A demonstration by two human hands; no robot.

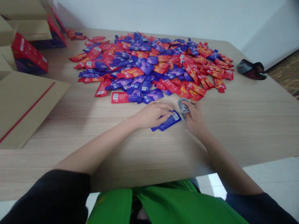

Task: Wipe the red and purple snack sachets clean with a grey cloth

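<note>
Left hand (155,115): fingers loosely outstretched over the blue packet (170,122)
Right hand (195,115): closed around a grey cloth (183,107); perhaps touching the packet's end, blurred
Blue packet: barcode up; between pile (149,63) and the surface's (130,155) near edge
Pile: red and blue packets; toward the far edge

the one view comes from a head-worn camera above the near edge of the surface (245,124), facing forward and down across it. it sits close enough for the forearms (102,146) to enter from below and the hands (154,115) to fall mid-frame, yet looks wide enough to reach the far edge and the far right corner.
</note>
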